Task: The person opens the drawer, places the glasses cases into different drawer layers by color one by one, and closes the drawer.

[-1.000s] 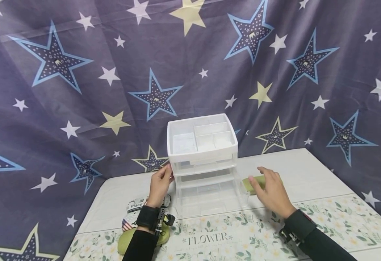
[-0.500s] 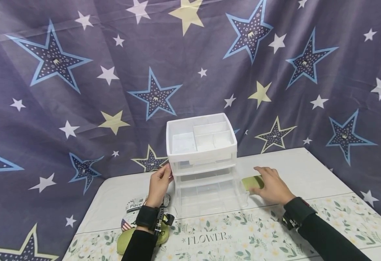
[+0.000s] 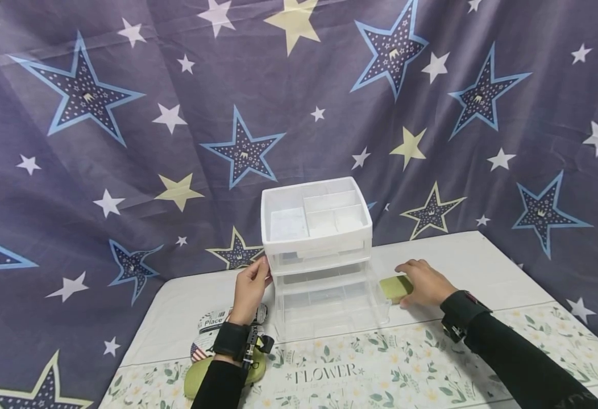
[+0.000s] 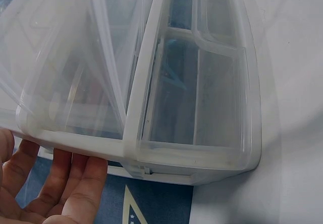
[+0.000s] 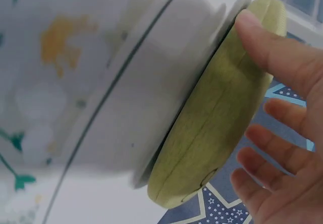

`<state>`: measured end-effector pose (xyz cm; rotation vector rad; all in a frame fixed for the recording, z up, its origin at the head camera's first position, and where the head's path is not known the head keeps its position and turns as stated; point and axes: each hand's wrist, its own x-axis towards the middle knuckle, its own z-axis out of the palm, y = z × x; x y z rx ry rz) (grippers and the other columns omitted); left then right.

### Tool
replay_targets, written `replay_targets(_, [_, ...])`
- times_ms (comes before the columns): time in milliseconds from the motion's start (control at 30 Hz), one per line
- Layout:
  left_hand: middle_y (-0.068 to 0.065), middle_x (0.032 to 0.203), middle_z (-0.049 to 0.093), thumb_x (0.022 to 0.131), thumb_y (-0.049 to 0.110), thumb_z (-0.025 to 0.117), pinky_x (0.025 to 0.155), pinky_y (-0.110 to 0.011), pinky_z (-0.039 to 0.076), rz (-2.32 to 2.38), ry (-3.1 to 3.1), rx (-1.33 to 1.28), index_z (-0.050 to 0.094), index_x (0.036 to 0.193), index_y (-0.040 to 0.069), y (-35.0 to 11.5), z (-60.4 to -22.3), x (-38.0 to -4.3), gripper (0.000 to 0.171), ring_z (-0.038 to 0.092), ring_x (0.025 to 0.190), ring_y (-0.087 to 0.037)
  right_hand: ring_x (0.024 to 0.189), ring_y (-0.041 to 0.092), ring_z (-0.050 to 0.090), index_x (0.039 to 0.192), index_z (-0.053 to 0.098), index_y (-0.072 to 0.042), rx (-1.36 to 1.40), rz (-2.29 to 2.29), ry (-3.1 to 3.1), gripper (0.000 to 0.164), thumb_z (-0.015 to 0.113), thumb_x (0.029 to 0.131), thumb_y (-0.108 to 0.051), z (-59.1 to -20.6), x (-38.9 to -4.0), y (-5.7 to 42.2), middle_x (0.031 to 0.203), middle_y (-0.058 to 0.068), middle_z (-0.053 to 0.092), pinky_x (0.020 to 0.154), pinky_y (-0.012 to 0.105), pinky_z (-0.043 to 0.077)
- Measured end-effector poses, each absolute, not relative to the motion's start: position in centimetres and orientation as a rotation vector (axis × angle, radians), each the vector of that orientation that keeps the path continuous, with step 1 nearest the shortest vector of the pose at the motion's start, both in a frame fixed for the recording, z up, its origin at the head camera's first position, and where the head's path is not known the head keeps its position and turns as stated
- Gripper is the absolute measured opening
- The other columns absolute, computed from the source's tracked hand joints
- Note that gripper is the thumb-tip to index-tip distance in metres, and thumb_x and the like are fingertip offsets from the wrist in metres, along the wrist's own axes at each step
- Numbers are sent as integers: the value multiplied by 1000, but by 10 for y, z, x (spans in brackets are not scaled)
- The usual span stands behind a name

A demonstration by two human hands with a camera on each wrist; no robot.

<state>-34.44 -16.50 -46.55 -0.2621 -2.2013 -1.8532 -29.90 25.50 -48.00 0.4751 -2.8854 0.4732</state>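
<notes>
A white storage unit with clear drawers (image 3: 319, 247) stands on the table, with a divided tray on top. A clear lower drawer (image 3: 329, 321) juts out at its front. My left hand (image 3: 248, 288) is at the unit's left side, its fingertips (image 4: 93, 166) against the white frame. To the right of the unit lies a green glasses case (image 5: 212, 108). My right hand (image 3: 428, 284) is at that case's right end. In the right wrist view the thumb overlaps the case, while the other fingers are spread along its far edge.
A second green case (image 3: 195, 382) with a glasses icon lies by my left forearm. Behind it is a printed package (image 3: 212, 322) with a flag on it. A flower-printed mat (image 3: 360, 378) covers the table's front. A star-patterned curtain (image 3: 135, 130) hangs behind.
My right hand has moved slightly left and closed in around the end of the green glasses case. My left hand and the drawer unit have stayed in place.
</notes>
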Motion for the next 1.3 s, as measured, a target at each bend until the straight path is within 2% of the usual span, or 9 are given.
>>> replay_targets(267, [-20, 134, 64, 107, 42, 54, 98, -28, 57, -1866, -2182, -275, 59, 143, 5, -164, -465, -344, 52, 64, 123, -33, 111, 39, 63, 122, 69, 3, 541, 467, -2957, 70, 100, 63, -17, -477, -309, 256, 116, 17, 69, 98, 52, 55])
replay_targets(467, [-21, 135, 63, 107, 41, 54, 100, -31, 57, -1872, -2175, -268, 59, 143, 4, -164, -465, -343, 52, 63, 124, -35, 99, 29, 65, 120, 69, 3, 676, 344, -2956, 65, 98, 62, -6, -475, -309, 256, 107, 10, 68, 90, 44, 59])
replay_targets(733, [-21, 134, 64, 107, 41, 55, 99, -30, 57, -1877, -2173, -267, 60, 143, 5, -164, -467, -345, 52, 64, 123, -34, 92, 23, 61, 117, 70, -4, 726, 228, -2932, 58, 96, 66, -8, -475, -308, 262, 99, 3, 62, 74, 38, 57])
replay_targets(1000, [-22, 135, 63, 107, 40, 54, 99, -31, 56, -1891, -2166, -306, 59, 143, 4, -164, -468, -346, 51, 63, 124, -35, 87, 19, 57, 116, 70, -6, 743, 169, -2940, 54, 96, 68, -13, -471, -304, 272, 97, 0, 61, 70, 35, 53])
replay_targets(1300, [-23, 136, 62, 107, 38, 54, 101, -32, 56, -1889, -2172, -287, 59, 143, 4, -166, -466, -345, 50, 62, 124, -37, 83, 17, 55, 110, 70, -9, 820, 123, -2899, 55, 95, 61, -13, -441, -298, 281, 93, -2, 58, 67, 35, 51])
